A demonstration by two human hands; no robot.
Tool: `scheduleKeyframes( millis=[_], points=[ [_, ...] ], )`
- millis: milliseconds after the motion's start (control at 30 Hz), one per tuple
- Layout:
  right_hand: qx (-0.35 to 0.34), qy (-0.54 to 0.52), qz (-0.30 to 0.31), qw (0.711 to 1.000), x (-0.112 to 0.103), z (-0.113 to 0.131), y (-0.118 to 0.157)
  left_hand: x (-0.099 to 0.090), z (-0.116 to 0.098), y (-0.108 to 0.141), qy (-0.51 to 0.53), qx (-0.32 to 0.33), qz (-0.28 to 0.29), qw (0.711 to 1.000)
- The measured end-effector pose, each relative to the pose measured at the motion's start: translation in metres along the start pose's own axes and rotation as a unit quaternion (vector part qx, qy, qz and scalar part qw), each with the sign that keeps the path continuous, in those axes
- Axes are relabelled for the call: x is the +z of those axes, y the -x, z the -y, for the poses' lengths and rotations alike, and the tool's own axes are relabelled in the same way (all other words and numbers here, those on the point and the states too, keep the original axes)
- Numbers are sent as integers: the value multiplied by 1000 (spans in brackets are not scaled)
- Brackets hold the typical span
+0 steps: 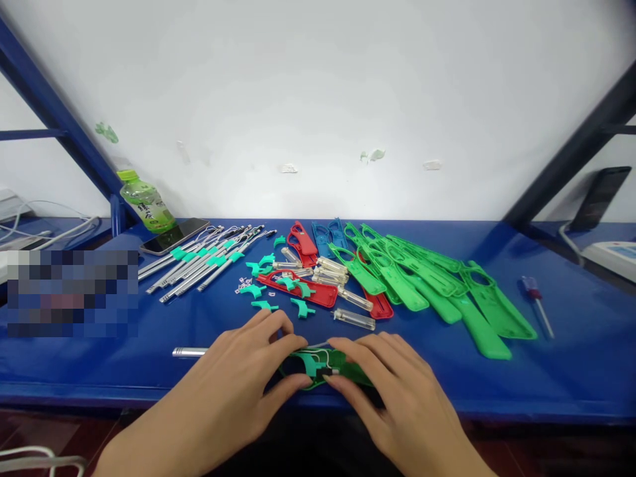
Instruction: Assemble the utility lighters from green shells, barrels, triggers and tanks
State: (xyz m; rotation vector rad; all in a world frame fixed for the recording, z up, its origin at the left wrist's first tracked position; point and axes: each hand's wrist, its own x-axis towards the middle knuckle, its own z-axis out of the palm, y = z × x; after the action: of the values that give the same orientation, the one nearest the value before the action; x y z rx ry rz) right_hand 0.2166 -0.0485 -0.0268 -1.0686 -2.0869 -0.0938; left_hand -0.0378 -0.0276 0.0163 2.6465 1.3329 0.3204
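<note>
At the table's front edge, both my hands hold a green plastic handle shell point(350, 372) with its hollow side up. My left hand point(248, 371) grips its left end, with the thumb on the near rim and the index finger on the far side. My right hand point(402, 384) closes round the right part, its fingertips near a small black piece point(325, 372). Inside the shell sit a teal clip point(311, 364) and thin white wires point(322, 351). A silver striped tube point(189, 352) sticks out left, partly hidden behind my left hand.
Silver tubes point(199, 268) with teal clips lie back left, by a phone point(175, 236) and a bottle point(148, 204). Loose teal clips point(253, 290), clear tubes point(354, 319) and red shells point(318, 293) fill the middle. Green shells point(407, 285) and a screwdriver point(537, 306) lie right.
</note>
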Motion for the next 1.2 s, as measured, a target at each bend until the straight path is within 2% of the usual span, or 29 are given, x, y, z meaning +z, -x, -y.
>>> scheduleKeyframes(
  millis=[267, 500, 1200],
  points=[
    [-4, 14, -7, 1000, 0, -2, 1, -2, -2, -3, 33, 9, -8, 999],
    [-10, -3, 20, 1000, -1, 0, -4, -2, -2, -1, 27, 12, -2, 1000],
    [0, -18, 15, 1000, -2, -2, -1, -2, -2, -1, 10, 37, -17, 999]
  ],
)
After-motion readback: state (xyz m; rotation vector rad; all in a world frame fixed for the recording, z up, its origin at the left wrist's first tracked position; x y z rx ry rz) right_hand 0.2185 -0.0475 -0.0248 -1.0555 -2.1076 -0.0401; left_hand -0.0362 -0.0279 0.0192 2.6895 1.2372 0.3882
